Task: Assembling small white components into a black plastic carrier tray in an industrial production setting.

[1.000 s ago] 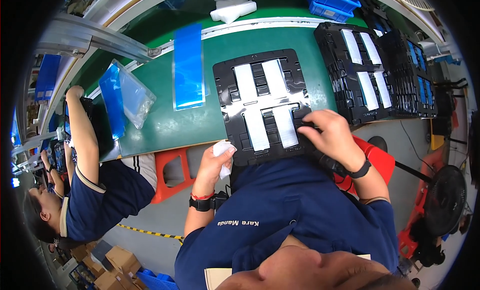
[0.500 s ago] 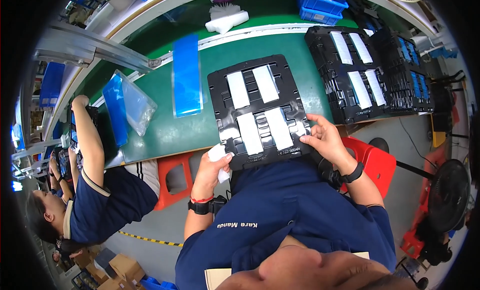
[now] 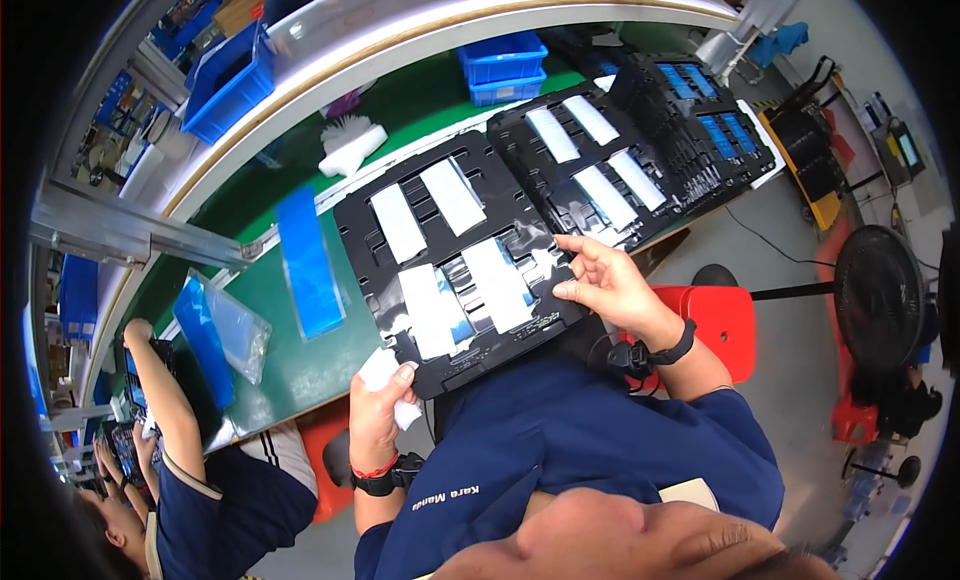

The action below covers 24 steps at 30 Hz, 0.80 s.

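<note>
A black molded plastic tray [image 3: 436, 248] is held at a slant over the near edge of the green table. White strips [image 3: 398, 223] lie in its recesses, and blue shows along the edges of the lower ones. My left hand [image 3: 374, 412] is closed on the near-left corner, with a crumpled white cloth [image 3: 379, 368] also in its grip. At the right edge, my right hand [image 3: 615, 288] pinches the tray between thumb and fingers. Just beyond it stands a stack of similar black trays [image 3: 590, 155], its top one also bearing white strips.
Farther right is another tray stack [image 3: 700, 105] with blue pieces. Blue film sheets [image 3: 308, 265] and a clear bag [image 3: 238, 330] lie left on the green table [image 3: 290, 372]. A co-worker [image 3: 225, 510] sits left. A red stool [image 3: 722, 330] and black fan [image 3: 880, 298] stand right.
The view has swung to the right. The held tray has turned to a slant and come closer to the tray stack on the right. Both hands keep their hold on it.
</note>
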### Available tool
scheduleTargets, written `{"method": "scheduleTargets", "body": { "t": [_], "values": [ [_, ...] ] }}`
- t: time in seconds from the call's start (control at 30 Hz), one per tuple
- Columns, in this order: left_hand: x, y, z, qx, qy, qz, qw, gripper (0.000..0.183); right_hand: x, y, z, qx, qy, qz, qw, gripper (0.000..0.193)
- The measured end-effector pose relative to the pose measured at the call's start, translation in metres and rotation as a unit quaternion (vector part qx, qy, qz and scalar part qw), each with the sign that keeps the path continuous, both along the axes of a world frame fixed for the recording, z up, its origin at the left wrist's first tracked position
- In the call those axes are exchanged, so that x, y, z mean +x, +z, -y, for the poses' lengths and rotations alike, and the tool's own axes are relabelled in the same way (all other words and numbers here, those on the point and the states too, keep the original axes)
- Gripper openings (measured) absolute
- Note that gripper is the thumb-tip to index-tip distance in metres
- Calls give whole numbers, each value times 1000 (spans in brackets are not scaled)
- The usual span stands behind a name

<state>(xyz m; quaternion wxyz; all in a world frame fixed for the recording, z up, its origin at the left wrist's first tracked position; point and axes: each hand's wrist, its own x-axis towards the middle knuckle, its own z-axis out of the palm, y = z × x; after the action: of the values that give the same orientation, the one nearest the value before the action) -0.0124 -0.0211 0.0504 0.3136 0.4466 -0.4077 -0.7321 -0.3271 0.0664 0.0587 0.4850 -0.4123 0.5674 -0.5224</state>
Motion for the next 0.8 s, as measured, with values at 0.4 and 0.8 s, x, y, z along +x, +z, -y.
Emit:
{"method": "scheduleTargets", "body": {
  "t": [0.4, 0.8],
  "values": [
    [-120, 8, 23, -59, -135, -46, 988, 17, -95, 1, -24, -25, -132, -3, 991, 50],
    [-216, -17, 29, -112, -248, 37, 962, 20, -161, -34, -21, -22, -335, -386, 859, 26]
  ]
}}
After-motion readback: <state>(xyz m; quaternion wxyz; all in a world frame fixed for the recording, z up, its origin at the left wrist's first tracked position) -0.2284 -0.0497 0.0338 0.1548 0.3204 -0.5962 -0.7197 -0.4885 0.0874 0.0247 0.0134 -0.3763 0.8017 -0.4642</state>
